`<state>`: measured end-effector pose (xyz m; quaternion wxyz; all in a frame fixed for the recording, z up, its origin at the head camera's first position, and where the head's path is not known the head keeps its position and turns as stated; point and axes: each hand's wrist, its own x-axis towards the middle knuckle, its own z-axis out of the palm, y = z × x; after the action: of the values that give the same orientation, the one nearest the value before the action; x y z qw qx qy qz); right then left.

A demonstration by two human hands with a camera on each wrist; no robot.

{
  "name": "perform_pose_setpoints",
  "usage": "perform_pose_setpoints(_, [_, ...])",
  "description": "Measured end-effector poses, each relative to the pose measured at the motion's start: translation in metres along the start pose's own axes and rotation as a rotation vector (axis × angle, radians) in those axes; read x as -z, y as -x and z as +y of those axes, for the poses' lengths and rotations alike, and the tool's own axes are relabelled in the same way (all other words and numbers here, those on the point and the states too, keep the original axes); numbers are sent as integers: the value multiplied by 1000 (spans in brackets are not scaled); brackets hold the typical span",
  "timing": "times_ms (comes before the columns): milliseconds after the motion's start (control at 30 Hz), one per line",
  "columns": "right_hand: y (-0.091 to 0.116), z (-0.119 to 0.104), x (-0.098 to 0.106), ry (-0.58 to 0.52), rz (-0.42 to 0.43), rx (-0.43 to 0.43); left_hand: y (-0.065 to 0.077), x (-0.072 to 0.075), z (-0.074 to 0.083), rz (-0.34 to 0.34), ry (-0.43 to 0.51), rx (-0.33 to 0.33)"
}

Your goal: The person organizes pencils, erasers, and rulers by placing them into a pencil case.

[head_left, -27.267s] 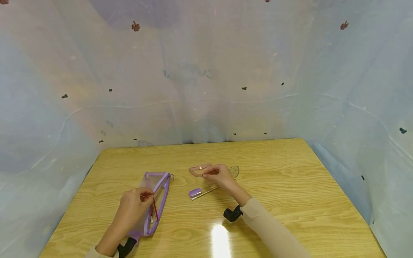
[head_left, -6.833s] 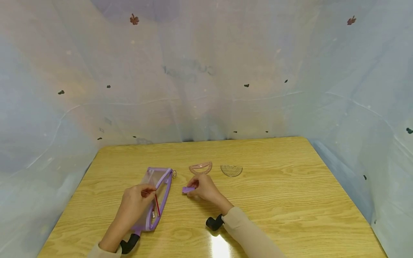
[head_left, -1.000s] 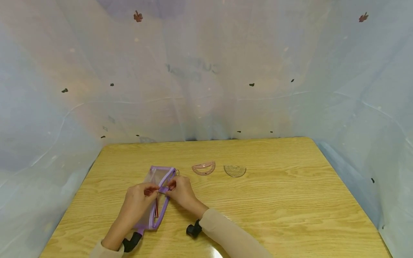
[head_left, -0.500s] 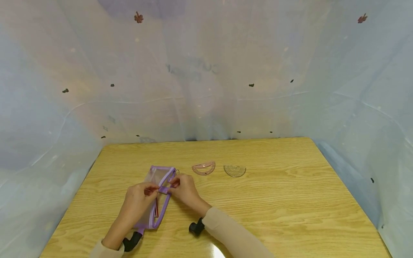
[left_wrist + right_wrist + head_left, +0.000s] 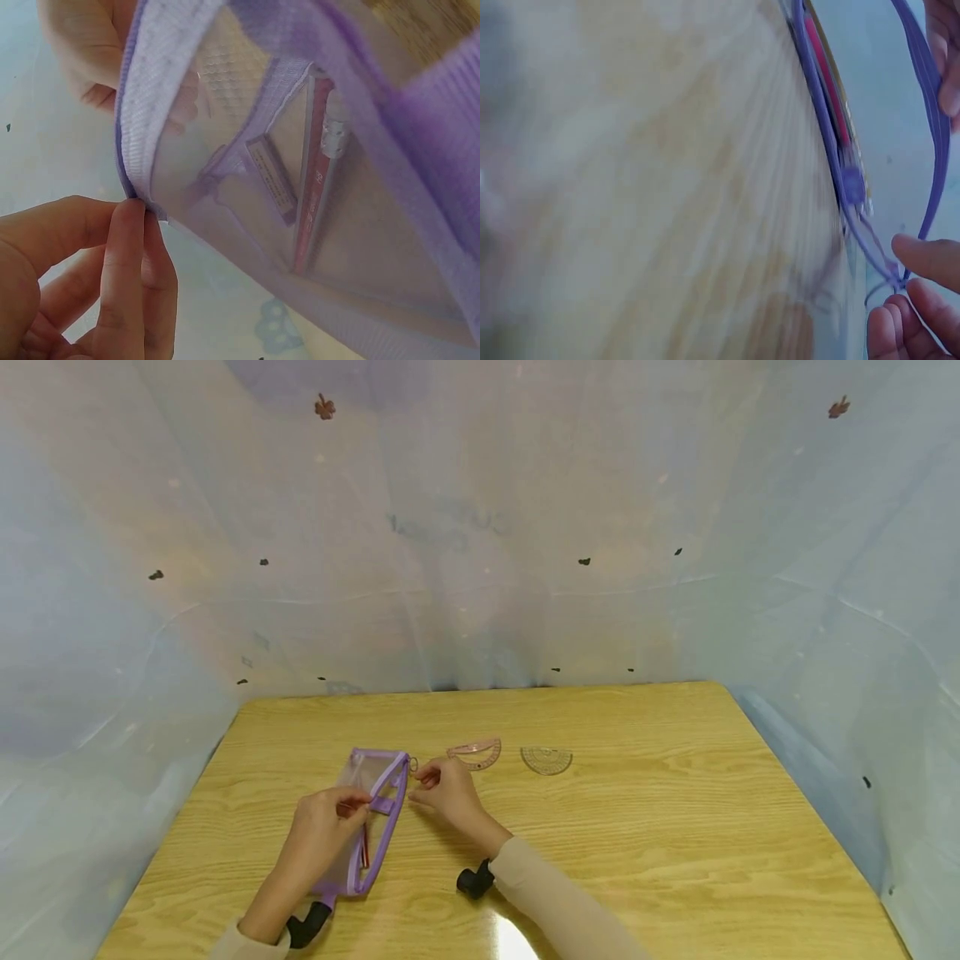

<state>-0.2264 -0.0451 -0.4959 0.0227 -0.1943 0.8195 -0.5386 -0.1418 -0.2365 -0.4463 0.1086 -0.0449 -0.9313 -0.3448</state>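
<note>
My left hand [image 5: 318, 827] pinches the open rim of a translucent purple pencil case [image 5: 393, 835], its zip mouth held apart. Through the mesh in the left wrist view I see a red pencil [image 5: 311, 195] with a metal-banded end. Beside it is a small block with a printed label [image 5: 271, 180]. The purple eraser [image 5: 382, 805] shows inside the mouth in the head view. My right hand [image 5: 450, 797] hovers just right of the case, holding nothing, fingers loosely bent and thumb apart. In the right wrist view its fingertips [image 5: 907, 246] are near the ringed end of the case.
A pink protractor [image 5: 480, 755] lies just beyond my right hand, partly covered by it. To its right is a clear protractor [image 5: 547, 761]. The wooden table [image 5: 675, 827] carries all this, with a pale patterned cloth [image 5: 480, 527] hanging behind and at the sides.
My right hand has let go of the purple eraser, which now rests inside the pencil case, and has drawn back to the right. My left hand keeps its pinch on the rim.
</note>
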Motion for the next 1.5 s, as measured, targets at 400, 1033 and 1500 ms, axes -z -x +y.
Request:
perform_pose_setpoints(400, [-5, 11, 32, 73, -43, 2, 0, 0, 3, -14, 7, 18])
perform_pose_setpoints(1033, [-13, 28, 68, 146, -54, -4, 1, -1, 3, -7, 15, 16])
perform_pose_setpoints(1500, [-24, 39, 86, 278, -30, 79, 1, 2, 4, 0, 3, 15])
